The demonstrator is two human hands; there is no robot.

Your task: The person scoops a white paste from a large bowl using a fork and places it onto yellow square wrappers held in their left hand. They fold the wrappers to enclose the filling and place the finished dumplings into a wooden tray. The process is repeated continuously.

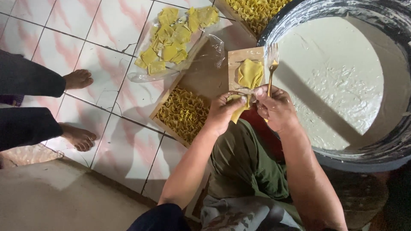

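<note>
My left hand (223,112) and my right hand (276,108) meet over my knee and pinch a yellow dough wrapper (238,112) that hangs between them. My right hand also grips a fork (272,64) with its tines pointing up. Just beyond the hands, a small wooden board (236,57) carries a stack of yellow wrappers (250,73). A large dark tub of white paste (338,72) stands to the right, close to my right hand.
A wooden tray of folded yellow pieces (183,112) lies on the tiled floor left of my hands. A clear plastic sheet with loose yellow wrappers (171,38) lies behind it. Another filled tray (254,10) sits at the top. Another person's bare feet (77,79) stand at left.
</note>
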